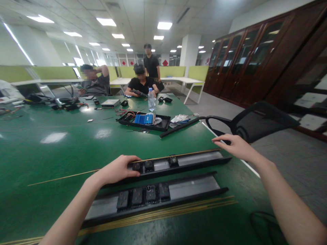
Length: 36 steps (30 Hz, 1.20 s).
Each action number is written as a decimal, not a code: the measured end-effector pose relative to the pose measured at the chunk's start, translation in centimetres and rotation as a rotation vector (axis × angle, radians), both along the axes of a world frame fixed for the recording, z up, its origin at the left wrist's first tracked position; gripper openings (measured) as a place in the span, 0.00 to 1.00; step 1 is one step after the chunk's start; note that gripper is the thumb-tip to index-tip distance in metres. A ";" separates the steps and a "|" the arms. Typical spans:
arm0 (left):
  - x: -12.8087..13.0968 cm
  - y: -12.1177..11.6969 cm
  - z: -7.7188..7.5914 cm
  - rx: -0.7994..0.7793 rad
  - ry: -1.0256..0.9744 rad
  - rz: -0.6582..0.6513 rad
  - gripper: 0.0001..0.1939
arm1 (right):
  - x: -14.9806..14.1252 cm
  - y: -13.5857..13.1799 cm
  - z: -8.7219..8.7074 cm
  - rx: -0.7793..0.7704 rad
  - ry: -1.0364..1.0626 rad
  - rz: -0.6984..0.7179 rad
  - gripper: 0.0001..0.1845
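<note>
My left hand (125, 168) is closed at the left part of the farther long black channel (199, 166), with thumb and fingers around a small black block (137, 166) in it. Two more black blocks sit farther along that channel. A thin brass-coloured rod (63, 177) runs along its far edge, passing by my left fingertips. Above the rod's right end is my right hand (233, 147), fingers stretched out, with nothing visible in it. Nearer me lies a second black channel (194, 187) with several black blocks (137, 196) in a row.
Several brass-coloured rods (158, 217) lie along the near side. A black tray (163, 126) with a blue finned part (143, 118), a water bottle (151, 100) and gloves (179, 120) stand farther back. A mesh chair (263, 120) is at the right; people are beyond the table.
</note>
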<state>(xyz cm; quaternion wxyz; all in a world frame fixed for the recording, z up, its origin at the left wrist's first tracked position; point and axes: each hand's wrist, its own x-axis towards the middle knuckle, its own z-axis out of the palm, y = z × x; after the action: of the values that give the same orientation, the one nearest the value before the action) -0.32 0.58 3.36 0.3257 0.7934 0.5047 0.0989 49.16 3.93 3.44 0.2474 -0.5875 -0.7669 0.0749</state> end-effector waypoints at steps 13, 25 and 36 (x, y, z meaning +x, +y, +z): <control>-0.4 0.2 -0.5 0.028 0.033 0.012 0.29 | -0.2 0.1 0.2 -0.003 -0.031 0.007 0.16; -0.3 0.2 -0.2 0.005 0.052 0.036 0.31 | -0.2 0.0 0.1 0.029 -0.020 -0.023 0.17; -0.6 0.3 -0.6 0.029 0.070 0.039 0.35 | -0.6 -0.1 0.2 0.133 0.008 -0.018 0.17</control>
<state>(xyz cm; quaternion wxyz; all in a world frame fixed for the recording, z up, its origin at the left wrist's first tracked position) -0.94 0.86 2.77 0.2943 0.7911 0.5295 0.0847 48.61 3.78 3.66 0.2896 -0.5761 -0.7639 0.0240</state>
